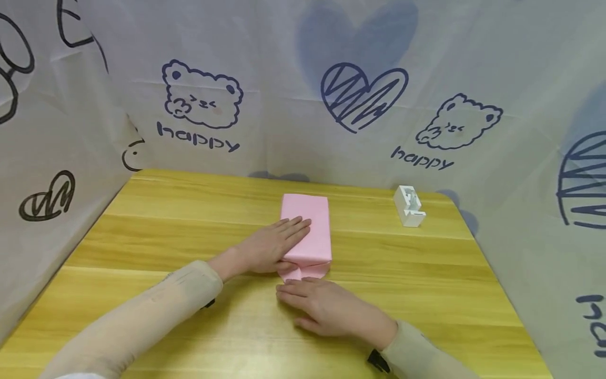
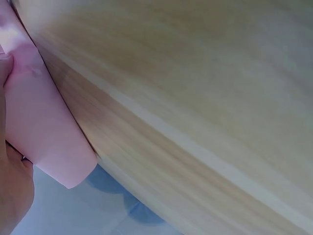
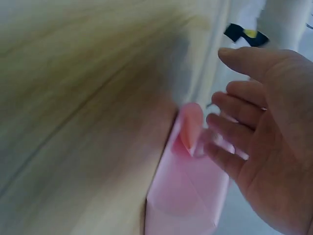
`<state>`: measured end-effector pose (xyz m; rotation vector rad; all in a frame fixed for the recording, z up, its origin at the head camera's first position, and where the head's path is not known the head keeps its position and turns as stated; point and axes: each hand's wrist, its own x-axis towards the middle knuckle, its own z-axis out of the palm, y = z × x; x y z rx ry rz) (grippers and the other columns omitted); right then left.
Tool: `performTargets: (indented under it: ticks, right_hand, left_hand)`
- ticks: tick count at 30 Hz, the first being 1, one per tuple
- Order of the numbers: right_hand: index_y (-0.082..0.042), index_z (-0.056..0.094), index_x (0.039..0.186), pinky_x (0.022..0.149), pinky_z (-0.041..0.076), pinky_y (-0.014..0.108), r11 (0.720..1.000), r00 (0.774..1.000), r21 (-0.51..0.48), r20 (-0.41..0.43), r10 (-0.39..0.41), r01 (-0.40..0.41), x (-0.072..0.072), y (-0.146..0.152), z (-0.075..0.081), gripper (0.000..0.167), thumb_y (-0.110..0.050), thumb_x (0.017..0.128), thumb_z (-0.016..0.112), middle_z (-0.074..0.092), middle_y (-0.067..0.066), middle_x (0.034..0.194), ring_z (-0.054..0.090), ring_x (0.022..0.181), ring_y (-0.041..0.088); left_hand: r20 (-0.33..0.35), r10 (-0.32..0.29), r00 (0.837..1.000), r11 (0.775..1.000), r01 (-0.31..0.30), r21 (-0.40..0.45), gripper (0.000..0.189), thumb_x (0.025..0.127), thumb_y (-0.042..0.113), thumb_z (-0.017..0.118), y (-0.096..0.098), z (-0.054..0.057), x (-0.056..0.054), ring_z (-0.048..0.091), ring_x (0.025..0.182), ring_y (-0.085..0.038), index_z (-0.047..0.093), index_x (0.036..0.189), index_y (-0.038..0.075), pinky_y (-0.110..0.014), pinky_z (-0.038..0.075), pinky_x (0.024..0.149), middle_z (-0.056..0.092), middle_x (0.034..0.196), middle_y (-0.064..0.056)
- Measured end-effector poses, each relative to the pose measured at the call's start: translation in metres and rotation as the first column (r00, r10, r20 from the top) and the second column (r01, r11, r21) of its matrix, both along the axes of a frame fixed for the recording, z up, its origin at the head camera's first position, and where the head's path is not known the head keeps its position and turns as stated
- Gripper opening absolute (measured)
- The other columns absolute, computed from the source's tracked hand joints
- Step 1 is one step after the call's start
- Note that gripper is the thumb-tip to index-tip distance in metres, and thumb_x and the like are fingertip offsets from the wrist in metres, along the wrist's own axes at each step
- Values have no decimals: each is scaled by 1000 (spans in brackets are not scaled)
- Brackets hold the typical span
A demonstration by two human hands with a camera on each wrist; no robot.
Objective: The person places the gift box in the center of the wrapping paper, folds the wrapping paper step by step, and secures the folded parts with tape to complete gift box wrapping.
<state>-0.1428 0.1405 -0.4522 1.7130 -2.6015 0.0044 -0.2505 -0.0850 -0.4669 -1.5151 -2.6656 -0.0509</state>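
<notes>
A box-shaped package wrapped in pink paper (image 1: 313,231) lies on the wooden table, its near end showing loose folded paper. My left hand (image 1: 272,246) rests on its top with fingers straight, while the thumb lies down at the near end. In the left wrist view, part of that hand (image 2: 17,193) shows beside the pink paper (image 2: 46,122). Close in front of the folded end is my right hand (image 1: 331,308), fingers extended and nothing held. The right wrist view shows this hand (image 3: 274,132) with relaxed fingers beside the package's paper end (image 3: 183,196).
A small white tape dispenser (image 1: 409,206) stands toward the table's back right. The yellow wood-grain table (image 1: 227,331) meets white cloth (image 1: 284,105) printed with bears and hearts at the back and sides.
</notes>
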Motion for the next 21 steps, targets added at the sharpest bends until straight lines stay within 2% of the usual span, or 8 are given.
performTargets:
  ticks: [4, 10, 17, 21]
  right_hand:
    - [-7, 43, 158, 123, 35, 44, 996, 1000, 89, 3, -25, 25, -4, -10, -8, 67, -46, 106, 57, 45, 8, 162, 40, 151, 23]
    - [-8, 43, 159, 126, 29, 40, 983, 995, 153, -20, -96, 97, -7, -11, -13, 66, -49, 108, 50, 43, 7, 163, 36, 153, 22]
    - [-10, 44, 159, 127, 25, 41, 974, 988, 168, -49, -149, 156, -8, 1, -21, 67, -54, 108, 43, 41, 6, 164, 35, 153, 22]
    - [-11, 42, 160, 128, 24, 43, 965, 982, 182, -22, -188, 188, -9, 9, -24, 68, -56, 109, 41, 37, 5, 166, 32, 154, 21]
  left_hand:
    - [8, 5, 1000, 1000, -5, 0, 89, 105, 53, 55, -1, 0, 1, 14, 159, -33, 16, 165, 0, -46, 16, 130, 13, 173, -16]
    - [-6, 0, 1000, 1000, 0, 8, 90, 104, 55, 55, 0, -1, 1, 15, 159, -33, 18, 165, 0, -46, 17, 129, 15, 173, -16]
    - [7, 2, 1000, 1000, -2, 20, 90, 103, 54, 57, -1, -1, 1, 15, 159, -33, 19, 165, 0, -46, 17, 129, 15, 173, -16]
    - [-1, -2, 1000, 1000, 2, 21, 89, 104, 54, 56, -1, -1, 1, 16, 159, -34, 20, 165, -1, -45, 17, 129, 16, 173, -16]
